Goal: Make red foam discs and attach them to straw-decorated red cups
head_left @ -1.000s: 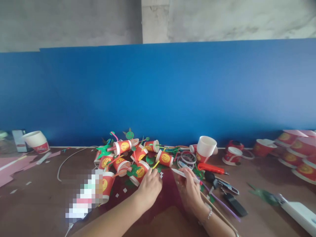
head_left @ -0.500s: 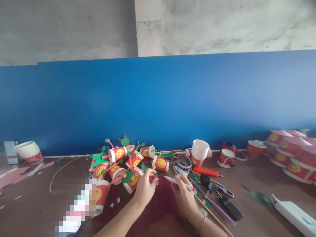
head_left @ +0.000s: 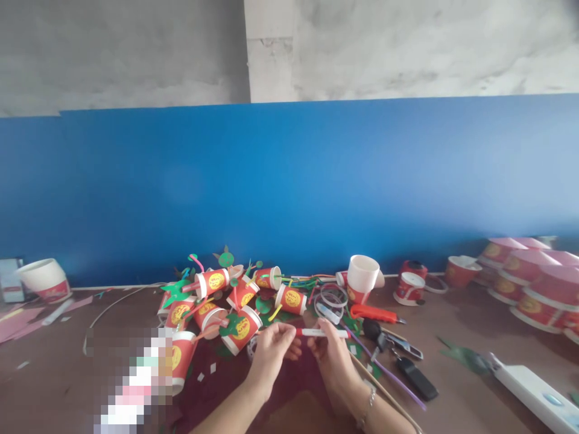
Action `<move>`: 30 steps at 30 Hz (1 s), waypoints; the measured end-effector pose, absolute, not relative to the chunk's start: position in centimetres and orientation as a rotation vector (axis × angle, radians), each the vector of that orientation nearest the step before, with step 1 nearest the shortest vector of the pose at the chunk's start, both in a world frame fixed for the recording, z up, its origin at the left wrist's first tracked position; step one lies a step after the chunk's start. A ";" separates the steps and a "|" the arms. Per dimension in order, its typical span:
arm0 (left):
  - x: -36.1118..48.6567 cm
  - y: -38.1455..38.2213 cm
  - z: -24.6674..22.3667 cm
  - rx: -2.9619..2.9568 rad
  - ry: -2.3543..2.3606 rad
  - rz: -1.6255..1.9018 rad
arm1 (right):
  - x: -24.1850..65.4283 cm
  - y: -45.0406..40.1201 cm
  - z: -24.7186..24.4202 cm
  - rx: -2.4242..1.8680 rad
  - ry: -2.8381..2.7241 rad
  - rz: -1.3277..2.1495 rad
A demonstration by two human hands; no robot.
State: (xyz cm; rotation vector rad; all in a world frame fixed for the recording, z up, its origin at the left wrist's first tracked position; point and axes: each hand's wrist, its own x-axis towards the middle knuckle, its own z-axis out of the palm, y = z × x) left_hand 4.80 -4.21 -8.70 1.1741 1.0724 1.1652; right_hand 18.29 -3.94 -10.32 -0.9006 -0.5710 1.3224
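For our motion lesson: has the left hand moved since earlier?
Yes; against the white cup, the left hand has moved right and nearer the wearer.

White marker (head_left: 313, 333); red-capped; held nearly level.

A smooth blue panel (head_left: 280, 193) stands along the far edge of a brown table (head_left: 40, 392), below a rough, stained gray wall (head_left: 126, 54) with a paler vertical pillar (head_left: 270, 69), while soft light whitens the panel's right side and leaves the wall's left part dimmer.
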 end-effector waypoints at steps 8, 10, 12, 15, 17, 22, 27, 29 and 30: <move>3.4 -4.3 -7.8 2.119 1.181 0.913 | 17.6 -4.0 -9.9 -0.940 -0.582 1.424; 3.7 -4.2 -7.9 2.088 1.161 0.906 | 17.4 -3.9 -10.0 -0.942 -0.553 1.426; 4.1 -4.0 -8.0 2.041 1.137 0.895 | 17.2 -3.9 -10.0 -0.949 -0.535 1.408; 4.3 -3.6 -8.1 1.943 1.115 0.926 | 17.3 -4.0 -9.6 -0.967 -0.565 1.411; 4.2 -3.7 -8.2 1.890 1.159 0.954 | 17.8 -3.9 -9.0 -0.977 -0.612 1.356; 3.7 -6.0 -8.9 2.218 1.342 0.737 | 20.2 -2.2 -8.2 -1.204 -1.100 1.016; 5.0 -8.6 -9.6 2.651 1.308 0.324 | 22.1 -0.2 -9.4 -1.404 -1.445 0.923; 6.1 -8.8 -9.7 2.791 1.361 0.151 | 23.0 0.2 -9.4 -1.459 -1.497 0.847; 6.7 -8.8 -9.7 2.852 1.387 0.084 | 23.5 0.3 -9.2 -1.485 -1.530 0.798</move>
